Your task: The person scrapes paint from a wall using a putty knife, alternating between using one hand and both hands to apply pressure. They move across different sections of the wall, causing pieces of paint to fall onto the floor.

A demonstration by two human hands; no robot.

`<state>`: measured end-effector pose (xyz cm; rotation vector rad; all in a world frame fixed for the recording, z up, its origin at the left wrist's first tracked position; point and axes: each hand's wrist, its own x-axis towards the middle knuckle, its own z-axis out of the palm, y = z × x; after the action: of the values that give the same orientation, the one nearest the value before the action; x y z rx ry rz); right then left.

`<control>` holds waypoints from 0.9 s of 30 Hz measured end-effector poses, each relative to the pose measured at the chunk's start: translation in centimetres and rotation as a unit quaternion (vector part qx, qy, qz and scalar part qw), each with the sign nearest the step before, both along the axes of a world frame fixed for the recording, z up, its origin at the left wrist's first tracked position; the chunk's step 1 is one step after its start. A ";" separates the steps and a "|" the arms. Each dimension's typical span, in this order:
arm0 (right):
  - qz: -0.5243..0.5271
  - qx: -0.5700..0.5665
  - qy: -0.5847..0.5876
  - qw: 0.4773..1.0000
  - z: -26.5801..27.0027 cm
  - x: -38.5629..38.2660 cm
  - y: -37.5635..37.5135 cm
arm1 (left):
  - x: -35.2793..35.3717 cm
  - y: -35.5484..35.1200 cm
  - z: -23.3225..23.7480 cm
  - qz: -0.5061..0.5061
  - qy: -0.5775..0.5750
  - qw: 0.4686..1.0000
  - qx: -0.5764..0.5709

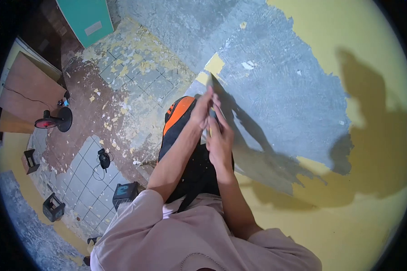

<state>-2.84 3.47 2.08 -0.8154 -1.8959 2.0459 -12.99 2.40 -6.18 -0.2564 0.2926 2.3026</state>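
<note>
My right hand point(219, 142) is closed around the handle of a scraper, mostly hidden by my fingers. Farther forward, my left hand point(203, 108) grips the same tool near its blade. The scraper point(209, 80) points away from me, its tip at the low edge of the wall beside a leftover patch of yellow paint point(215, 64). Bare grey plaster point(280, 99) covers much of the wall on the right, with ragged yellow paint point(321, 27) around it. Under my arms is an orange and black bag-like item point(181, 110), partly covered.
Paint flakes point(140, 58) litter the tiled floor. At left stand a black fan point(54, 121), a leaning brown board point(29, 92) and a black box point(125, 193). A dark corded device point(104, 159) lies on the tiles. A green panel point(87, 20) is at the back.
</note>
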 end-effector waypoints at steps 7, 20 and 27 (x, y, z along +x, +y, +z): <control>-0.030 0.138 0.001 0.990 -1.4 3.2 0.2 | 2.5 0.7 1.3 -0.063 0.040 0.996 -0.051; 0.008 0.160 -0.008 0.987 -2.1 -1.6 -1.2 | -0.9 -1.3 1.8 0.012 0.031 0.991 -0.131; 0.009 0.238 -0.006 0.971 -2.3 1.8 -0.3 | 1.6 -0.1 1.5 -0.049 0.043 0.990 -0.124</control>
<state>-1.03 3.21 -0.20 -0.6856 -2.2696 1.4902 -11.40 2.33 -4.64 -0.2616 0.6231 2.1814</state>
